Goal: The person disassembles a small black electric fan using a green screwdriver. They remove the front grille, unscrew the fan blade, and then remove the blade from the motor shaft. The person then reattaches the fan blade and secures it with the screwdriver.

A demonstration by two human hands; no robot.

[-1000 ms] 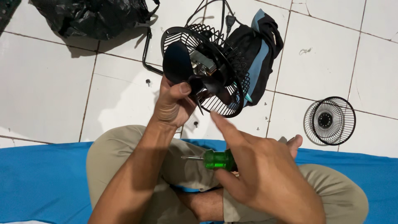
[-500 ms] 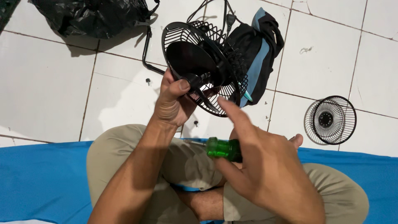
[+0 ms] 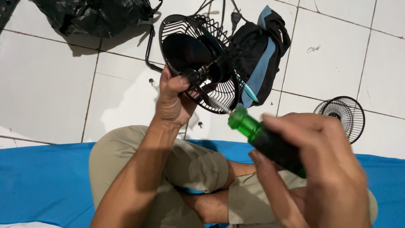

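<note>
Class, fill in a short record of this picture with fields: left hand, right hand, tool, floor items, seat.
left hand: left hand grips the black fan at its centre hub, wire guard tilted
right hand: right hand holds the screwdriver
tool: green and black handle, shaft pointing at the fan hub
floor items: loose fan grille, black plastic bag, black and blue bag, small screws
seat: blue mat on white tiles
</note>
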